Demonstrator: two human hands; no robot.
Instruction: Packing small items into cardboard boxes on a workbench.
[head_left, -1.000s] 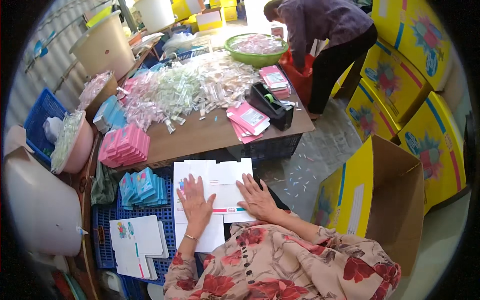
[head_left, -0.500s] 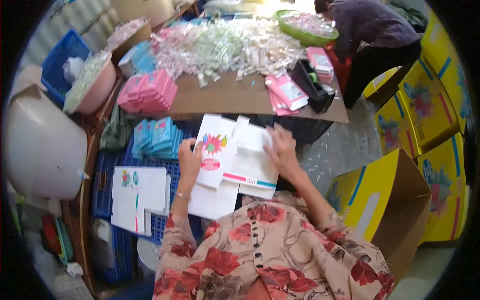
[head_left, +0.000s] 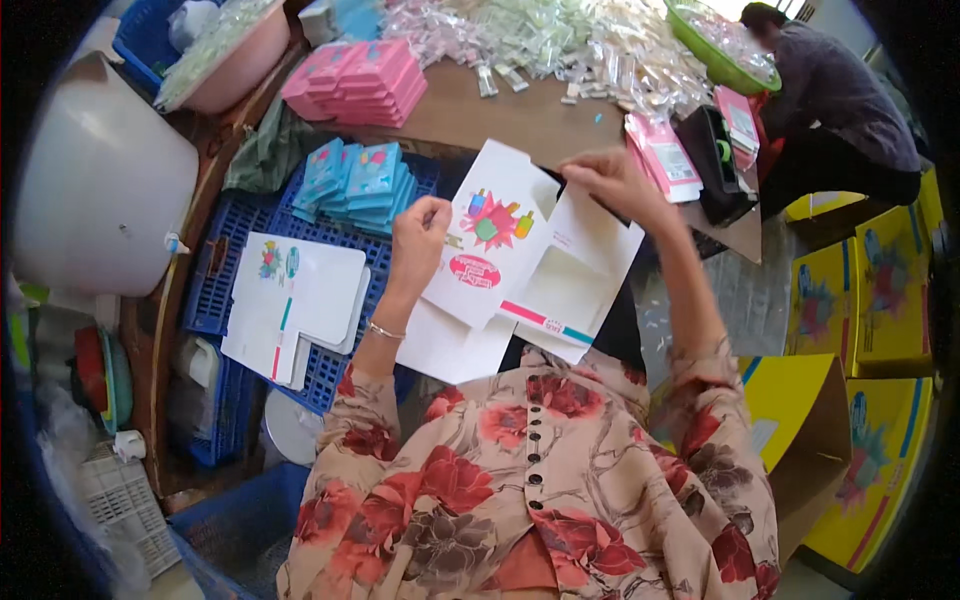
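A brown table (head_left: 530,120) crossed the top of the frame, heaped with small clear packets (head_left: 540,50) beside a green basin (head_left: 715,62). A stack of pink boxes (head_left: 360,85) stood at the table's left, a black tape dispenser (head_left: 715,170) at its right. Another person (head_left: 845,90) bent over at upper right, above yellow cartons (head_left: 890,280) stacked down the right side. A large whitish container (head_left: 120,180) filled the upper left. Left of centre, blue crates (head_left: 225,250) bore light blue boxes (head_left: 365,185) and a pile of flat white cartons (head_left: 300,290).

The printed white carton (head_left: 490,250) lay tilted at the centre of the frame, over the person's lap, between the two hands. The left hand (head_left: 418,240) was curled at its left edge; the right hand (head_left: 622,185) had bent fingers at its upper edge. Whether either pinched the card could not be told.
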